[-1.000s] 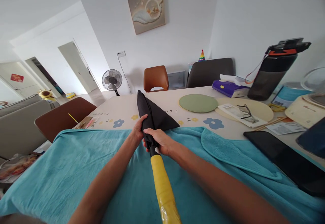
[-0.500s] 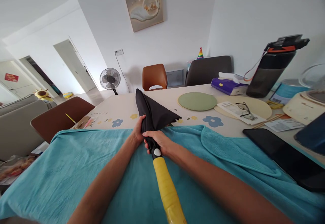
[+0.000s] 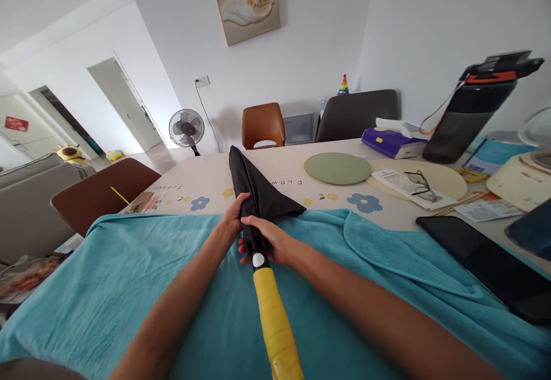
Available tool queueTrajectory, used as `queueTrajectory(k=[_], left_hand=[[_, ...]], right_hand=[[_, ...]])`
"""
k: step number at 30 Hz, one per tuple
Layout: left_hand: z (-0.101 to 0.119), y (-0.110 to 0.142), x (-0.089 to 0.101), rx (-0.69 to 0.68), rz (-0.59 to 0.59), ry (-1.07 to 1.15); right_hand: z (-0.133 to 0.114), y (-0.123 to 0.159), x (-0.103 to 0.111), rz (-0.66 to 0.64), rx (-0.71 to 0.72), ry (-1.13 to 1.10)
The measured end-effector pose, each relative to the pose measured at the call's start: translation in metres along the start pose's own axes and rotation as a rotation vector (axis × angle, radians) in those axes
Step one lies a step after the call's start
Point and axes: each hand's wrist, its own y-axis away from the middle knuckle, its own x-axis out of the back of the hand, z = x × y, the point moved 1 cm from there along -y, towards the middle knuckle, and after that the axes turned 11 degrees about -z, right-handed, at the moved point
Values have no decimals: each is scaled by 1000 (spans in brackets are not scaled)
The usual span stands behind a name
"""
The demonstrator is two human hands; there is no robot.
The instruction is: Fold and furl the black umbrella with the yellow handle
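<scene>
A folded black umbrella (image 3: 258, 193) points away from me over the table, its yellow-wrapped handle (image 3: 275, 317) toward my body. One loose flap of its canopy sticks out to the right. My left hand (image 3: 233, 213) is closed round the canopy from the left side. Just nearer to me, my right hand (image 3: 271, 239) wraps the lower canopy, right above the white button (image 3: 258, 260) on the shaft. Some fingers of both hands are hidden behind the fabric. Beneath lies a teal blanket (image 3: 172, 294).
On the table's right are a green round mat (image 3: 338, 169), a black phone-like slab (image 3: 486, 265), eyeglasses (image 3: 417, 183), a purple tissue pack (image 3: 391, 142) and a dark bottle (image 3: 469, 113). A brown chair (image 3: 107, 190) stands left, an orange-brown chair (image 3: 262, 123) beyond.
The umbrella's handle has swung slightly left. The loose canopy flap now lies smoother, its ragged-looking edge turned under. Both hands keep their hold.
</scene>
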Motion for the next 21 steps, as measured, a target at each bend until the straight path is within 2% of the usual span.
queueTrajectory(k=[2,4,10,13,15,17,19,21], left_hand=[[-1,4,0,53,-31,32],[-2,6,0,92,-66,57],[-4,-7,6,84,-145,81],[-6,-14,8,68,-194,37],[-6,-17,9,40,-221,-103],[-1,-18,12,-53,-115,-429],[10,-15,17,-172,81,-780],[25,-9,23,-272,239,-975]], right_hand=[[2,-2,0,-53,11,-82],[4,-3,1,-48,34,-113],[5,-6,5,164,52,-7],[4,-7,8,172,52,4],[4,-7,10,162,58,7],[4,-8,12,154,63,13],[4,-9,14,157,54,20],[4,-9,15,184,32,33]])
